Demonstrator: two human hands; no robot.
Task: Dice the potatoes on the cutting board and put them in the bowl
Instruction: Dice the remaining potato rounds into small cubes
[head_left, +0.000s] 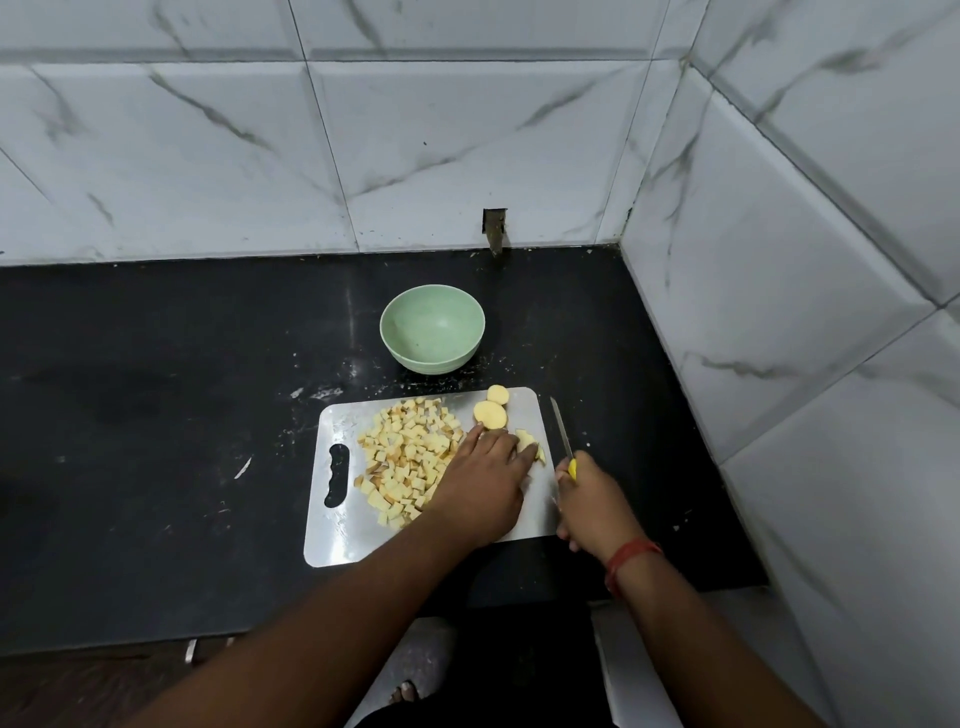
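Observation:
A steel cutting board (332, 535) lies on the black counter. A heap of diced potato (405, 457) covers its left and middle. Two round potato slices (491, 413) lie at its far right corner. My left hand (480, 480) lies flat on the board with straight fingers touching a few cut potato pieces (530, 444). My right hand (592, 501) grips the yellow handle of a knife (562, 428), its blade pointing away over the board's right edge. A pale green bowl (432, 328) stands behind the board; nothing shows inside it.
The black counter (156, 415) ends at tiled walls behind and on the right. A small hole (494, 226) is in the back wall behind the bowl. The counter's front edge runs below my forearms, and a sandalled foot (408, 693) shows on the floor.

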